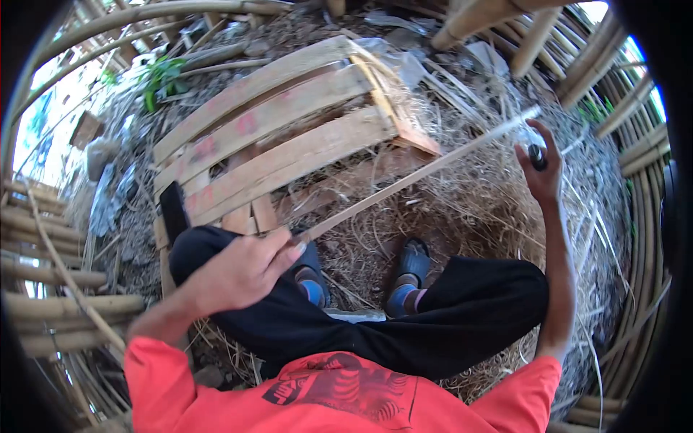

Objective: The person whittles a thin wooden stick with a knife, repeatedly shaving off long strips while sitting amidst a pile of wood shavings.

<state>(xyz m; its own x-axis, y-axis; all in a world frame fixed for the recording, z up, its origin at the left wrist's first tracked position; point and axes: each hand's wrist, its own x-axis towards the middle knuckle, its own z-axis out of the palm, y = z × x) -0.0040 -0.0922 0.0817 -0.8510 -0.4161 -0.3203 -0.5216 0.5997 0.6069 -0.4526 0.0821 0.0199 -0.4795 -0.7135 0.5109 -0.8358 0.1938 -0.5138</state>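
Note:
My left hand [253, 268] is closed around the near end of a long, thin strip of bamboo or wood [404, 182]. The strip slants up and away to the right, over the shavings in front of my feet. Its pale far end overlaps the raised fingertips of my right hand [545, 162]. Curled in that hand is a black-handled tool [537, 156], its handle seen nearly end-on; I cannot tell what kind of blade or tip it has.
A slatted wooden pallet [274, 137] with red marks lies ahead, a flat black object [174, 206] at its near left corner. Shavings [476, 224] cover the ground around my sandals [413, 261]. Bamboo poles [72, 307] fence both sides. A green plant [162, 78] grows at upper left.

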